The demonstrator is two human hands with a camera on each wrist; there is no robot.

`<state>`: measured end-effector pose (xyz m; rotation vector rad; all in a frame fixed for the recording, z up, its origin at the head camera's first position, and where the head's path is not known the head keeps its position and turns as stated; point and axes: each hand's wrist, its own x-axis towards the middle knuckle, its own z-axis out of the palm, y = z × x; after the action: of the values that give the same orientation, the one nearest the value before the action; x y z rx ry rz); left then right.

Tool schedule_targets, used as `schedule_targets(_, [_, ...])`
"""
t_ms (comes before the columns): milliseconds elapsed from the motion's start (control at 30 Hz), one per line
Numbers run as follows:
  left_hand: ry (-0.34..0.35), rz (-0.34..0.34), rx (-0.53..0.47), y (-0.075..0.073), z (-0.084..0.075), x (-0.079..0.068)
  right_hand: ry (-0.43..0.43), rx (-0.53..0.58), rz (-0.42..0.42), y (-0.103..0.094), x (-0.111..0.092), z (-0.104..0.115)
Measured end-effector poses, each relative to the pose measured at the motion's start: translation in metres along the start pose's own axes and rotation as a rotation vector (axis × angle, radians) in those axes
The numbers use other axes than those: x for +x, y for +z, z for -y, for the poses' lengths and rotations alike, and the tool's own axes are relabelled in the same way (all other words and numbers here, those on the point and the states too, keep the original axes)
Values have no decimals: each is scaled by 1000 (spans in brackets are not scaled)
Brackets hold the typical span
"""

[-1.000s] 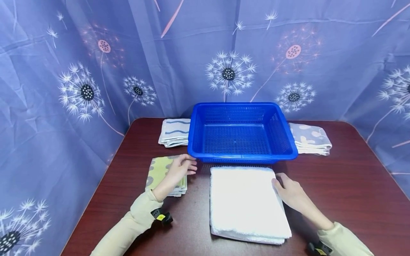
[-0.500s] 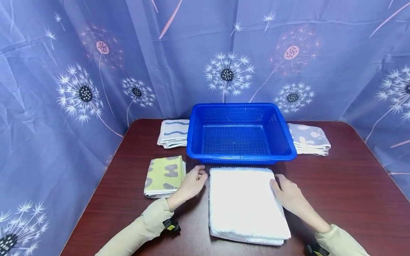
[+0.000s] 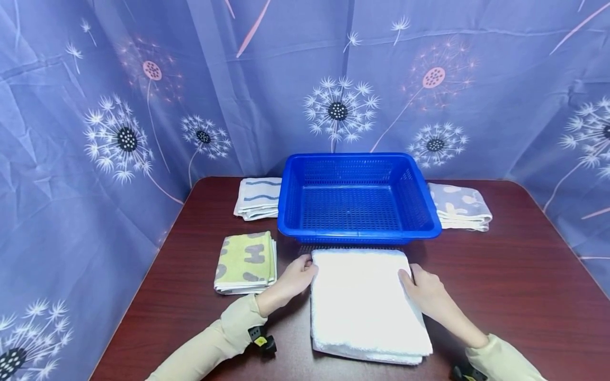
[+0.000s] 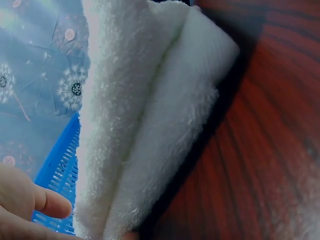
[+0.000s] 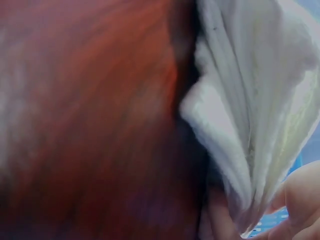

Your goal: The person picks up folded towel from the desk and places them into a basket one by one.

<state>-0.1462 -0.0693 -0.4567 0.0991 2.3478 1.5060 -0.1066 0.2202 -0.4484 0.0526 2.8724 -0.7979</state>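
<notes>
A thick folded white towel (image 3: 367,304) lies on the table in front of the blue basket (image 3: 359,234) in the head view. My right hand (image 3: 429,293) pinches its far right edge, thumb on top; the right wrist view shows the towel's layers (image 5: 250,100) squeezed together between thumb and fingers. At the far left edge, my left hand (image 3: 290,278) has its fingers beside and partly under the towel. In the left wrist view, the thumb (image 4: 52,202) stands close against the fluffy side (image 4: 115,130) without visibly pressing into it; most left fingers are hidden.
A folded yellow-green towel with grey shapes (image 3: 243,262) lies left of my left hand. One striped white towel (image 3: 259,197) sits left of the basket, a grey patterned towel (image 3: 459,205) right of it. A blue dandelion curtain (image 3: 267,106) hangs behind the brown table (image 3: 514,275).
My left hand has moved right and slightly nearer me, from over the yellow-green towel to the white towel's left edge. The right hand has stayed at the right edge, shifting slightly.
</notes>
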Motion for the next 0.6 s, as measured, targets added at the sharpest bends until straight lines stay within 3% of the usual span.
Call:
schedule_targets(200, [6, 7, 25, 1, 1, 0, 19, 11, 35, -1, 0, 0])
schedule_targets(300, [32, 13, 114, 2, 1, -1, 33, 18, 48, 1, -1, 0])
schedule_targets(500, [169, -11, 350, 8, 2, -1, 36, 11, 50, 3, -1, 4])
schedule_targets(600, [159, -16, 389, 14, 1, -2, 38, 13, 59, 4, -2, 7])
